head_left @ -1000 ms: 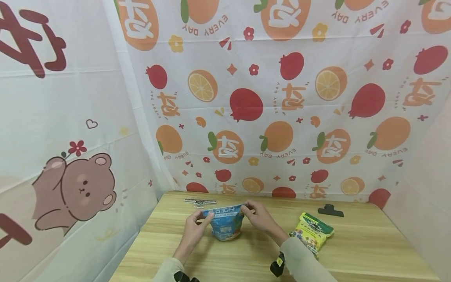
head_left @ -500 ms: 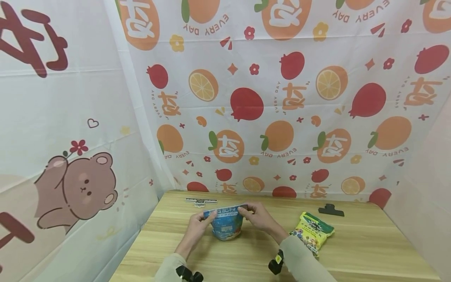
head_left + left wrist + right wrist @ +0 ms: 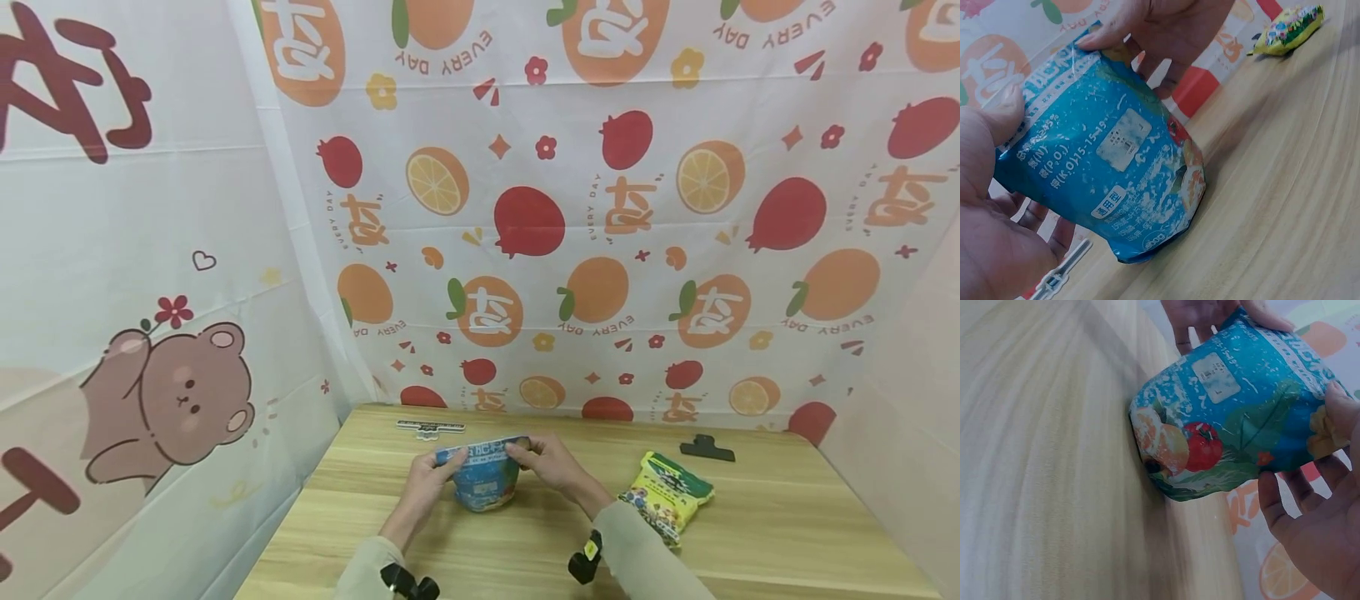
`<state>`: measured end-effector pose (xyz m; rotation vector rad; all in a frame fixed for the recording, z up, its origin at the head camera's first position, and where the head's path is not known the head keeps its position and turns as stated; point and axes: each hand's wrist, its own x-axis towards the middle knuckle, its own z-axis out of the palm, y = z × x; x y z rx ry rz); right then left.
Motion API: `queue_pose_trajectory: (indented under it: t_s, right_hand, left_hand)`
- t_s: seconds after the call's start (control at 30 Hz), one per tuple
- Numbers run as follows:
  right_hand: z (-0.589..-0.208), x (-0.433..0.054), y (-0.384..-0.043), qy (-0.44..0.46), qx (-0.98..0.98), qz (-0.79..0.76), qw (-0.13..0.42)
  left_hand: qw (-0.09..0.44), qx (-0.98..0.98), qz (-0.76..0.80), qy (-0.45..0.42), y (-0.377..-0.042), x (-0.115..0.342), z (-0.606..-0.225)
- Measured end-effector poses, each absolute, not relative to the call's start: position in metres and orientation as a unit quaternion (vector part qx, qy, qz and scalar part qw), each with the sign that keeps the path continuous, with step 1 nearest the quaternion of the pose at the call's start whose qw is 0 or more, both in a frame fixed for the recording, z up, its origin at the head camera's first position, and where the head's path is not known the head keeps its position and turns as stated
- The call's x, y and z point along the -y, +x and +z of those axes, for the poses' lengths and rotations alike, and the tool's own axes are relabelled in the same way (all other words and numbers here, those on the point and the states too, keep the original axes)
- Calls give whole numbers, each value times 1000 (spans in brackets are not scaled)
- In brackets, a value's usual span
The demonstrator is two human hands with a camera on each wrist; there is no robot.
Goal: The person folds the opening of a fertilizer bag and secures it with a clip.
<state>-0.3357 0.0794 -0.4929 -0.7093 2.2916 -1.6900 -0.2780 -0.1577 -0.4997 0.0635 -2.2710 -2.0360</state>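
A blue plastic fertilizer bag [image 3: 486, 485] stands upright on the table between both hands, its wide top edge stretched flat. At the bag's left top corner, my left hand [image 3: 423, 487] pinches the edge, thumb in front and fingers behind. My right hand [image 3: 558, 467] pinches the right top corner the same way. In the left wrist view, the bag's front [image 3: 1110, 156] carries white print and a pale label. The right wrist view shows printed fruit and a tomato on the bag's lower side [image 3: 1204, 447]. Its base is close against the wood.
A yellow and green bag [image 3: 667, 496] lies to the right, beside the right sleeve. Behind it is a black clip [image 3: 707, 448]. A white clip with a long bar [image 3: 430, 427] lies behind the left hand. A fruit-printed curtain [image 3: 600, 358] hangs behind the table.
Both thumbs have shifted slightly inward along the bag's top edge, and less of the large print there shows. The bag stays in place, held by both hands.
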Motion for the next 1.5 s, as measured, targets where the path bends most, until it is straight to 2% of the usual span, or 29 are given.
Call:
queue_pose_trajectory:
  t_s: [0.27,0.8,1.5]
  right_hand:
    - [-492,-79,-331,-234,-755,-599,125]
    - [-490,-68,-327,-145,-733,-650,135]
    - [-492,-71,-329,-149,-734,-648,141]
  left_hand:
    - [50,742,-668,29,-279,153,-497]
    - [90,756,-644,82,-278,147,-497]
    - [87,743,-656,102,-279,147,-502]
